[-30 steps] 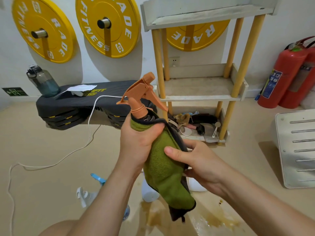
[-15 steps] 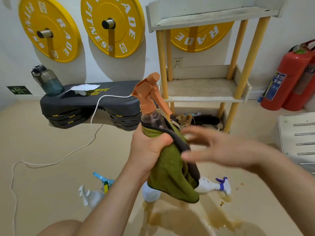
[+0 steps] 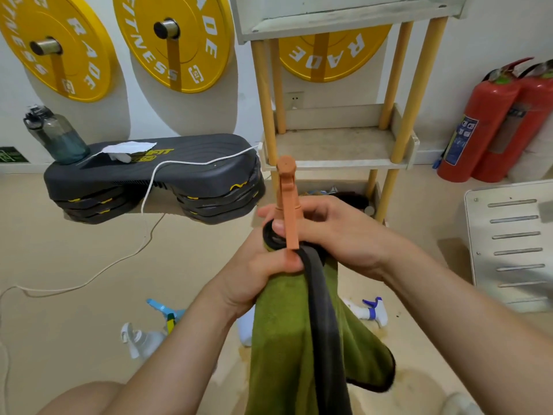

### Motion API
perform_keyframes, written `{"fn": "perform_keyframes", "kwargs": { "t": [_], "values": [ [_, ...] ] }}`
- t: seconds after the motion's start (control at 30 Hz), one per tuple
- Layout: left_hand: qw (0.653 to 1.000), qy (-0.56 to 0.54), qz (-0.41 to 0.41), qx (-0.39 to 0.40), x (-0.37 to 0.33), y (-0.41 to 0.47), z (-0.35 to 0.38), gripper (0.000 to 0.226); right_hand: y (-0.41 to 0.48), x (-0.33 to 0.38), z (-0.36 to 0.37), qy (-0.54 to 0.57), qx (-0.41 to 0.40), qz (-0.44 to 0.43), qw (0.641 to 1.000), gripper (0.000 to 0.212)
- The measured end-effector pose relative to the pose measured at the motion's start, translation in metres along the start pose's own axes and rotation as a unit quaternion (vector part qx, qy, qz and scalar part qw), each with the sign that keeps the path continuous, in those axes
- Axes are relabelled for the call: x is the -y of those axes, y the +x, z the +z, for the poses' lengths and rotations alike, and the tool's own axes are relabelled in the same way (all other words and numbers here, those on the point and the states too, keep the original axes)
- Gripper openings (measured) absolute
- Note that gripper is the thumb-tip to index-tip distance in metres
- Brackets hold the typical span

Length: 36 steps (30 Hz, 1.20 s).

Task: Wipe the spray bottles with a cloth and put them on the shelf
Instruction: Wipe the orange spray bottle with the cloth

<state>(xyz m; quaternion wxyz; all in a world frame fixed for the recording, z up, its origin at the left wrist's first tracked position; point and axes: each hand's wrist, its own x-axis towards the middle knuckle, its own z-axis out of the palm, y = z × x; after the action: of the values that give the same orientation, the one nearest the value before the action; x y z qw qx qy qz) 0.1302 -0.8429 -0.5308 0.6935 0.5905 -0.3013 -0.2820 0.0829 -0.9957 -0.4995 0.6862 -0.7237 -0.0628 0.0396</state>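
Observation:
A spray bottle with an orange trigger head (image 3: 288,202) stands upright in front of me, its body hidden inside a green cloth with a dark edge (image 3: 293,330). My left hand (image 3: 257,274) grips the bottle through the cloth, just below the head. My right hand (image 3: 338,232) is curled round the bottle's neck from the right. The wooden shelf (image 3: 338,142) stands right behind, its middle board bare. On the floor below lie other spray bottles: a blue-headed one (image 3: 163,310), a clear one (image 3: 140,339) and a white one with a purple nozzle (image 3: 369,310).
A black step platform (image 3: 155,175) carries a water bottle (image 3: 54,136) and a white cable. Yellow weight plates (image 3: 170,40) hang on the wall. Red fire extinguishers (image 3: 490,121) stand at the right, with a white slotted panel (image 3: 514,241) in front. A brown wet patch marks the floor.
My right hand swung back in from the right and closed round the bottle's neck. The trigger head turned to face me, and the bottle now stands more upright.

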Motion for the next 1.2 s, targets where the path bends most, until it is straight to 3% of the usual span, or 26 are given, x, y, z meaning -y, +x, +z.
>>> {"fn": "perform_keyframes", "kwargs": {
  "t": [0.2,0.3,0.4,0.53,0.73,0.9,0.97,1.03,1.07,1.13,1.2],
  "values": [
    [0.999,0.045,-0.023,-0.009,-0.006,0.001,0.009,0.043,-0.005,0.004,0.007,-0.010,-0.133,-0.055,0.990,0.021],
    [0.994,0.069,-0.046,-0.064,-0.002,0.000,0.015,0.030,-0.003,0.007,0.004,-0.046,-0.219,-0.092,0.970,0.021],
    [0.988,0.111,-0.041,-0.101,0.003,0.002,0.022,0.032,-0.001,0.002,0.006,-0.105,-0.302,-0.119,0.940,0.031],
    [0.976,0.166,-0.034,-0.139,0.005,0.000,0.026,0.029,-0.002,0.000,0.011,-0.103,-0.355,-0.143,0.918,0.029],
    [0.942,0.271,0.026,-0.198,0.010,-0.004,0.038,0.059,-0.001,0.001,0.008,-0.032,-0.431,-0.144,0.890,0.037],
    [0.915,0.360,0.084,-0.159,0.022,-0.006,0.037,0.073,0.001,-0.002,-0.002,0.060,-0.443,-0.132,0.885,0.049],
    [0.888,0.418,0.116,-0.154,0.027,-0.007,0.033,0.059,0.002,-0.001,-0.008,0.046,-0.454,-0.136,0.879,0.050],
    [0.855,0.465,0.134,-0.189,0.030,-0.005,0.023,0.031,0.001,0.001,-0.019,0.011,-0.477,-0.135,0.868,0.051],
    [0.843,0.484,0.099,-0.211,0.029,-0.003,0.016,0.020,0.001,0.003,-0.026,-0.006,-0.488,-0.130,0.863,0.048],
    [0.824,0.521,-0.037,-0.218,0.024,0.000,0.008,0.028,-0.001,0.009,-0.040,-0.036,-0.491,-0.116,0.863,0.039],
    [0.806,0.538,-0.102,-0.224,0.017,0.003,0.006,0.035,-0.004,0.013,-0.048,-0.064,-0.465,-0.096,0.878,0.033]
  ]
}}
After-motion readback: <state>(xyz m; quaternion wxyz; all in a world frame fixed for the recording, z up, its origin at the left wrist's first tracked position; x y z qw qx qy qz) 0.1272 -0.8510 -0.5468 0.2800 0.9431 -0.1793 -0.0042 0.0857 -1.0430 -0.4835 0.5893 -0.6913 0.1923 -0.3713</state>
